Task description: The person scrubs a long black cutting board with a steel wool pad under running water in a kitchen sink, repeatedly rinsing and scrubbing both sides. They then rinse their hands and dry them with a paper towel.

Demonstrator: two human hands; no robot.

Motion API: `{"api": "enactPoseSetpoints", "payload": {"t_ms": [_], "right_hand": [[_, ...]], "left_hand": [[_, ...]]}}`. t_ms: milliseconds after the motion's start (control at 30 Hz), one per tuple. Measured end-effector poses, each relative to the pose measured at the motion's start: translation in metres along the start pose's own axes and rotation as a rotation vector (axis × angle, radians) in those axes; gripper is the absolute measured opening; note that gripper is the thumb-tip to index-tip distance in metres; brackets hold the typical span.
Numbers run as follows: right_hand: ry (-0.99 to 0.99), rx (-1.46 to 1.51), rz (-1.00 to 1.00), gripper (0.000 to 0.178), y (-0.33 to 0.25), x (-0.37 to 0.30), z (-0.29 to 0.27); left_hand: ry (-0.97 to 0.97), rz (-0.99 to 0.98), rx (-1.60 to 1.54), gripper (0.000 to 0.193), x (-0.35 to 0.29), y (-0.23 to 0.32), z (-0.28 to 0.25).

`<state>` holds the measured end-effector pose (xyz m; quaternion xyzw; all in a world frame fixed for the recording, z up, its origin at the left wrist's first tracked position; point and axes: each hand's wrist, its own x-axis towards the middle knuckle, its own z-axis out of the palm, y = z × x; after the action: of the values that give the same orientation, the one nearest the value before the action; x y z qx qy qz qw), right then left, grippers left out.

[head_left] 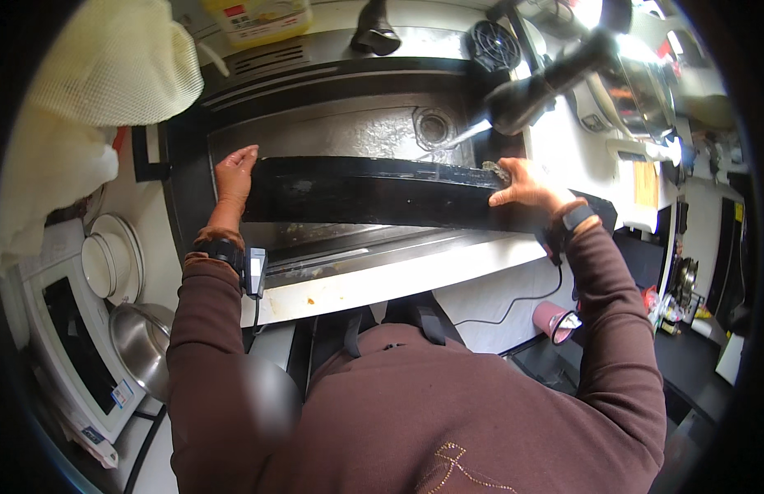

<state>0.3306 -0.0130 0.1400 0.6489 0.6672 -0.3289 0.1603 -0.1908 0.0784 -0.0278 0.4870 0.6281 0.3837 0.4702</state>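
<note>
A long black panel (pixel 357 191), wet and shiny along its far edge, is held crosswise over the sink (pixel 316 123). My left hand (pixel 234 177) is closed on the panel's left end, fingers pinched at its far corner. Toward the other end, my right hand (pixel 522 184) is closed around a greyish, crinkled steel wool scrubber (pixel 497 171), which presses on the far edge. The right thumb rests against the panel's broad face. From the dark faucet (pixel 517 103), a thin stream of water falls behind the panel. The undersides of both hands are hidden.
A drain (pixel 434 127) shows in the sink's far part. A white mesh bag (pixel 118 66) hangs at left, above plates (pixel 114 259) and a steel bowl (pixel 139 346). A yellow jug (pixel 258 20) stands behind the sink; a pink bin (pixel 550 319) is below right.
</note>
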Motion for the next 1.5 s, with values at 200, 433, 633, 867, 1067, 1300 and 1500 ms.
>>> {"api": "enactPoseSetpoints", "payload": {"t_ms": [200, 433, 633, 867, 1067, 1300, 1500], "right_hand": [[-0.101, 0.006, -0.074, 0.036, -0.005, -0.022, -0.015], [0.327, -0.259, -0.313, 0.019, -0.001, -0.053, 0.004], [0.311, -0.375, -0.331, 0.021, 0.015, -0.057, 0.015], [0.453, -0.434, -0.481, 0.021, 0.066, -0.096, 0.029], [0.414, -0.462, -0.337, 0.021, 0.097, -0.107, 0.043], [0.47, -0.397, -0.436, 0.027, 0.088, -0.085, 0.051], [0.503, -0.268, -0.463, 0.029, 0.045, -0.064, 0.061]], "left_hand": [[0.2, -0.056, -0.119, 0.02, 0.029, 0.01, 0.014], [0.371, -0.046, 0.107, 0.061, 0.007, 0.012, 0.071], [-0.081, -0.92, -0.724, 0.08, -0.07, 0.053, 0.183], [0.338, -0.935, -1.025, 0.024, -0.053, 0.013, 0.222], [0.382, -0.64, -0.898, 0.022, -0.048, -0.019, 0.17], [0.23, -0.893, -0.987, 0.017, -0.106, 0.028, 0.234], [0.074, -1.024, -1.149, 0.026, -0.149, 0.065, 0.26]]}}
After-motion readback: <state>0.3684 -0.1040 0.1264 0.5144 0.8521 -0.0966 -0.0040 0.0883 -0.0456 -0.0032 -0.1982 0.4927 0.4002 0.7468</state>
